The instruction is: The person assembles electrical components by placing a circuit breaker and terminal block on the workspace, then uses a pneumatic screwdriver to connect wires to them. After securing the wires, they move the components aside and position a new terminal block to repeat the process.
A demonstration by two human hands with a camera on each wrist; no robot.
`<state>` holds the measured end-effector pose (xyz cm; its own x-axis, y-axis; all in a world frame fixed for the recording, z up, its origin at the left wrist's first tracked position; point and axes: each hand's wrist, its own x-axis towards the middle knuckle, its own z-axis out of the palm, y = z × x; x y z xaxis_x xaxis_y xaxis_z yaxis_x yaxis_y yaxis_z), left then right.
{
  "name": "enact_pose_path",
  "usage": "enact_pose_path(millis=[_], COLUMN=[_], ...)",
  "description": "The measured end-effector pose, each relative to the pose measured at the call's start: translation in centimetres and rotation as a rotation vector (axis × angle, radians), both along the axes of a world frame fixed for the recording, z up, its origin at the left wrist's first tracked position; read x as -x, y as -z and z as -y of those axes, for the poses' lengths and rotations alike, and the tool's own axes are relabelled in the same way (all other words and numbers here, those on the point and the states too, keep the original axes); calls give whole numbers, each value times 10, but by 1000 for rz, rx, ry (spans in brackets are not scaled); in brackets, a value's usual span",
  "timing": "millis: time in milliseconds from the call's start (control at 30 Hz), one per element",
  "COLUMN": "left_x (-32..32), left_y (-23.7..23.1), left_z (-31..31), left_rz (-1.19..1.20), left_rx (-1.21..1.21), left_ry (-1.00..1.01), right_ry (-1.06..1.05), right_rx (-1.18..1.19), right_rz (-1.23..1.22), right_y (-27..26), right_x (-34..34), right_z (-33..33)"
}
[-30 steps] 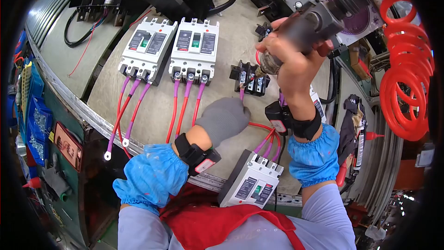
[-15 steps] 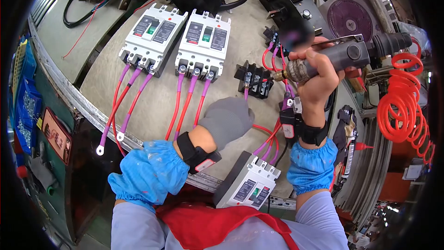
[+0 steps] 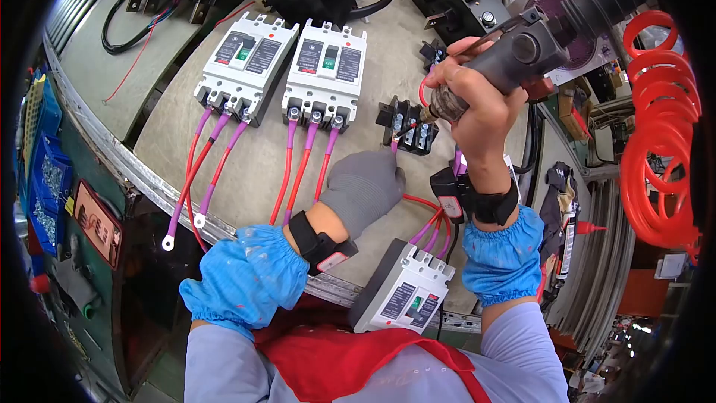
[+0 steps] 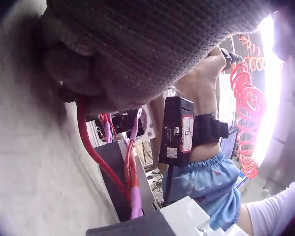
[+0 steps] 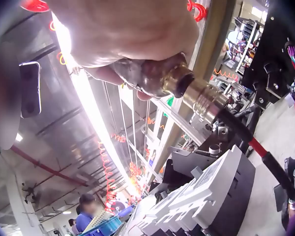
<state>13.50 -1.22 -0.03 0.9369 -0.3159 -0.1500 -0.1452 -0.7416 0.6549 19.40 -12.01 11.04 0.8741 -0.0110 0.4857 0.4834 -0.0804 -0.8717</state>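
My left hand (image 3: 365,186), in a grey knitted glove, grips a red cable (image 4: 91,150) with its fingers curled round it. The cable's purple-sleeved end (image 3: 394,146) meets the front left of a black terminal block (image 3: 409,128). My bare right hand (image 3: 485,112) grips a dark power screwdriver (image 3: 514,52), which slants down toward the block. In the right wrist view, its long bit (image 5: 258,147), black with a red band, reaches down to a screw on the block. A white circuit breaker (image 3: 406,291) with red cables stands close to my body.
Two more white breakers (image 3: 250,60) with cables stand at the back left. Behind the block are black bracket assemblies (image 3: 455,0). A red coiled hose (image 3: 656,127) hangs at the right. Blue bins of screws (image 3: 48,186) and a phone (image 3: 97,224) lie past the table's left edge.
The screwdriver's body dipped nearer level half a second ago and now slants up again, its tip staying at the block. My left hand keeps its place on the cable.
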Motion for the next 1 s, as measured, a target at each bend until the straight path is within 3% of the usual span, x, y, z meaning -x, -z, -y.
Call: enact_pose_path(millis=[367,567,667,867,1000], left_x=[-2,-1,-1,-3,-3], left_y=[1,3,5,4,1], left_z=[2,3,2,1,1], left_rz=[14,54,69,40,21], left_rx=[19,52,72,74,57], left_ry=[-6,-24,-31,-33,-43], right_ry=[2,5,-22,38,89], right_rx=[-96,15,-66,-10,-136], right_rz=[-51,84,16,20,-73], right_y=[0,5,4,1,-1], right_x=[1,3,5,-3,-1], right_z=[5,-2,-4,-1,0])
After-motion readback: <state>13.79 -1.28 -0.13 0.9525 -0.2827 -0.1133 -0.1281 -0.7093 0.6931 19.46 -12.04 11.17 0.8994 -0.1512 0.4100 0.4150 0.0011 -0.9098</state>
